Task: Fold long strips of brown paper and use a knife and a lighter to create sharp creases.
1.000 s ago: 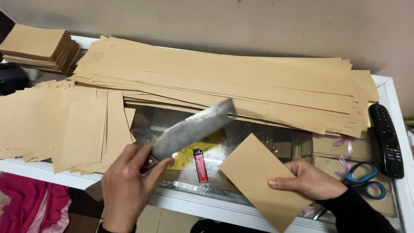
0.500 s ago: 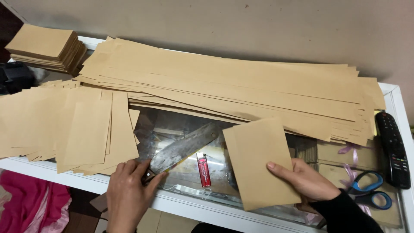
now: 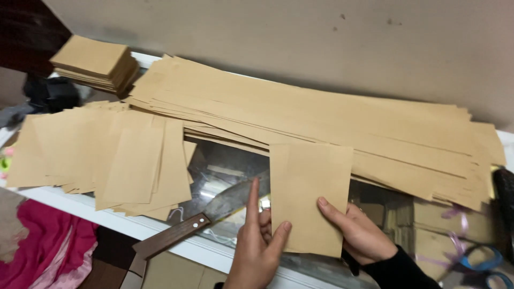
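Hands grip one tan paper piece (image 3: pixel 310 195) on the glass-topped surface (image 3: pixel 225 168): left hand (image 3: pixel 259 243) pinches its lower left edge, forefinger raised; right hand (image 3: pixel 361 233) holds its lower right corner. Brown-handled knife (image 3: pixel 206 217) lies alongside. Long tan sheets (image 3: pixel 321 120) stretch behind, against a grey wall (image 3: pixel 267 37).

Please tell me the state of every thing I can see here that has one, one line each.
Folded brown paper piece: flat on the glass, pinched at its lower edge by both hands.
Left hand: thumb on the piece, index finger raised.
Right hand: fingers on the piece.
Knife: lying on the glass, not held.
Long paper strips: stacked, uncut.
Cut sheets: fanned out loosely.
Small stack: piled neatly.
Scissors: lying under the glass.
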